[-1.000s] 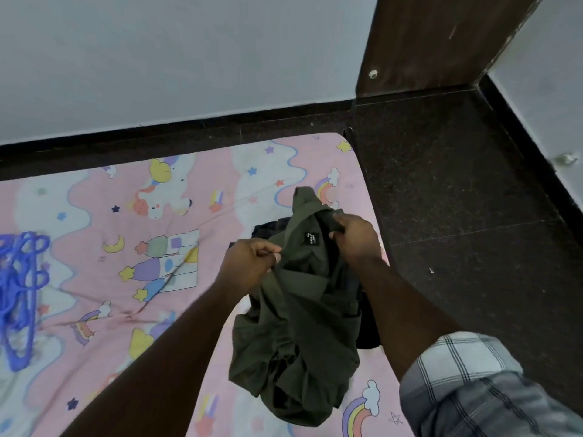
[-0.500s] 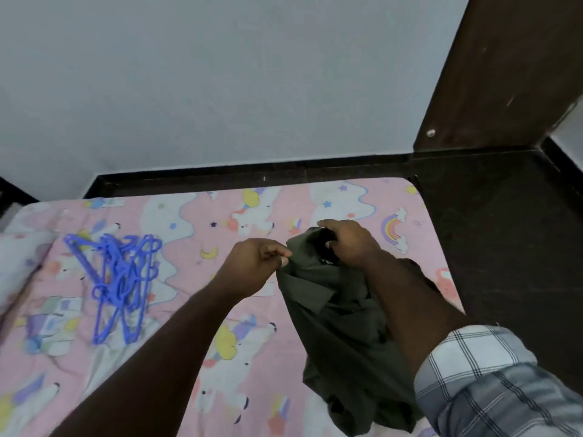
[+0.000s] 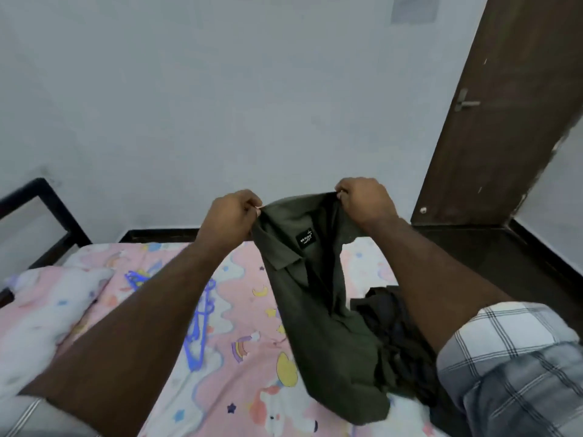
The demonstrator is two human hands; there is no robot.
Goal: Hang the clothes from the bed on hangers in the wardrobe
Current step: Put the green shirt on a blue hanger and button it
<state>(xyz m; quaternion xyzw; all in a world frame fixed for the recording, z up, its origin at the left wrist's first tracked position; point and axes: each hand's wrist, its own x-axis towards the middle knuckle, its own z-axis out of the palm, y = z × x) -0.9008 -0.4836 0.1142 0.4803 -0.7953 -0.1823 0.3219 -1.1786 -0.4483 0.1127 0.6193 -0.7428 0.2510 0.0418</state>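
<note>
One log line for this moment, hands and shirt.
left hand: pinches collar | right hand: pinches collar | green shirt: lifted, hem on bed | blue hangers: untouched

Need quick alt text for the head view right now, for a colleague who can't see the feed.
Both hands, left hand and right hand, pinch the collar of a dark green shirt and hold it up over a pink patterned bed. Blue hangers lie on the bed to the left, and a dark clothes pile to the right.

Olive-green shirt (image 3: 318, 298) with a black neck label (image 3: 306, 240), dark clothes (image 3: 394, 342) bunched at the bed's right edge, blue hangers (image 3: 198, 335) on a pink cartoon-print sheet (image 3: 239, 367), grey-and-white checked sleeve (image 3: 517, 367).
</note>
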